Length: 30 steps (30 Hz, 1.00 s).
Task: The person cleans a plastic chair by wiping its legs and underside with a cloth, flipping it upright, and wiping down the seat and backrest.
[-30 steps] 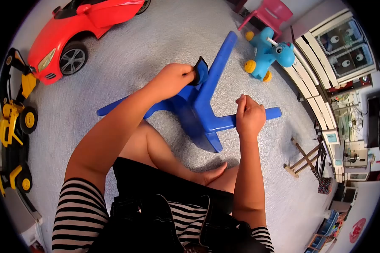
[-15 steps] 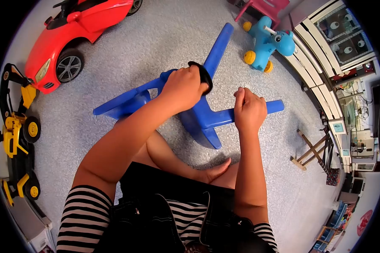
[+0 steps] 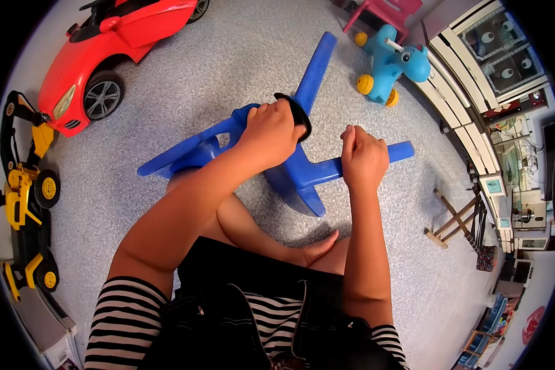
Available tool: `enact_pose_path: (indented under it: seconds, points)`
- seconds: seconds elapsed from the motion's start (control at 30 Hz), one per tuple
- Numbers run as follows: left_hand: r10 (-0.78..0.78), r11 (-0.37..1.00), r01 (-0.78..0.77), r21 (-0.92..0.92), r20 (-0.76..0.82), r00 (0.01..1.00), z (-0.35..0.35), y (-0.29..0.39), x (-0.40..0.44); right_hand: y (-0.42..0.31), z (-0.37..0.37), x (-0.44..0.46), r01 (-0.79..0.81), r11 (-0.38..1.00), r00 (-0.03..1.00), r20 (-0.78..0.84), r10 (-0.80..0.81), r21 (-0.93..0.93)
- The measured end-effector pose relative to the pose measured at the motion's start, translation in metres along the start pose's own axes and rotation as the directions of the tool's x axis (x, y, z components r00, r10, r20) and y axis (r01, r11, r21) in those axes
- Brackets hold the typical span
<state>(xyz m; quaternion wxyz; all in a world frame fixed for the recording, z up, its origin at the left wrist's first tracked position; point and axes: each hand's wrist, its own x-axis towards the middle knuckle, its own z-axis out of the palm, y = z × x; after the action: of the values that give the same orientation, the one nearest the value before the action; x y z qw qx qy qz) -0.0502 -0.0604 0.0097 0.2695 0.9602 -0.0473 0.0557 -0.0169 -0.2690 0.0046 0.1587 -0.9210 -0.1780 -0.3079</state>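
Note:
A blue plastic piece like a child's chair (image 3: 285, 180) lies tipped on the floor in front of me, its legs pointing away and to the right. My left hand (image 3: 270, 134) is closed on a thin black round piece with a raised rim (image 3: 298, 117), held over the base of the far leg. Its exact kind is not clear. My right hand (image 3: 365, 159) forms a fist over the right leg (image 3: 402, 153), thumb pressed to the forefinger. What lies inside that fist is hidden, and I cannot tell whether it grips the leg.
A red toy car (image 3: 105, 52) and a yellow-black toy digger (image 3: 26, 185) stand at the left. At the far right are a blue ride-on animal (image 3: 385, 65) and a pink chair (image 3: 393, 13). A wooden folding stand (image 3: 456, 222) is near white drawers (image 3: 450, 102).
My left hand and forearm have shifted slightly right and down, with the black round piece still in the hand. My right hand has barely moved.

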Motion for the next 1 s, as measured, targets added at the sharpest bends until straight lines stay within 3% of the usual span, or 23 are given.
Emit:
enact_pose_path:
  seconds: [0.1,0.2,0.33,0.53,0.6,0.73,0.8,0.83,0.93,1.0]
  points:
    - [-0.131,0.985,0.13,-0.114,0.0,0.991,0.0,0.002,0.008,-0.002,0.0,-0.001,-0.007,1.0,1.0,0.006,0.007,-0.021]
    - [0.081,0.997,-0.078,-0.025,0.124,0.989,-0.003,-0.019,0.004,-0.005,-0.006,-0.006,-0.023,0.999,1.0,-0.004,0.023,-0.033]
    - [0.145,0.989,-0.148,-0.004,0.225,0.963,-0.019,-0.022,-0.003,-0.003,-0.004,-0.009,-0.017,1.0,0.999,-0.038,0.016,-0.016]
    - [0.01,1.0,-0.008,-0.016,0.135,0.991,-0.006,-0.009,0.008,-0.004,-0.002,-0.002,-0.013,1.0,1.0,-0.018,0.013,-0.013]
    - [-0.089,0.988,0.093,-0.127,0.037,0.995,-0.005,-0.006,0.014,-0.004,-0.004,-0.001,-0.036,0.998,0.998,0.043,0.038,-0.049]
    - [-0.14,0.975,0.16,-0.151,0.136,0.981,-0.014,-0.008,0.02,-0.01,-0.011,-0.003,-0.075,0.992,0.992,0.096,0.085,-0.099]
    - [0.047,0.991,-0.031,-0.13,0.121,0.992,-0.018,-0.021,0.01,-0.007,-0.007,-0.004,-0.059,0.996,0.997,0.042,0.062,-0.064]
    - [0.047,0.992,-0.031,-0.125,0.123,0.991,-0.022,-0.025,0.009,-0.007,-0.004,-0.006,-0.045,0.999,0.999,-0.011,0.044,-0.027]
    - [0.124,0.992,-0.117,-0.042,0.364,0.923,-0.038,-0.022,0.006,-0.006,-0.006,-0.008,-0.044,0.999,0.999,-0.006,0.043,-0.029]
    - [0.107,0.994,-0.103,-0.03,0.309,0.945,-0.031,-0.019,0.004,-0.005,-0.004,-0.008,-0.039,0.999,0.999,-0.01,0.039,-0.022]
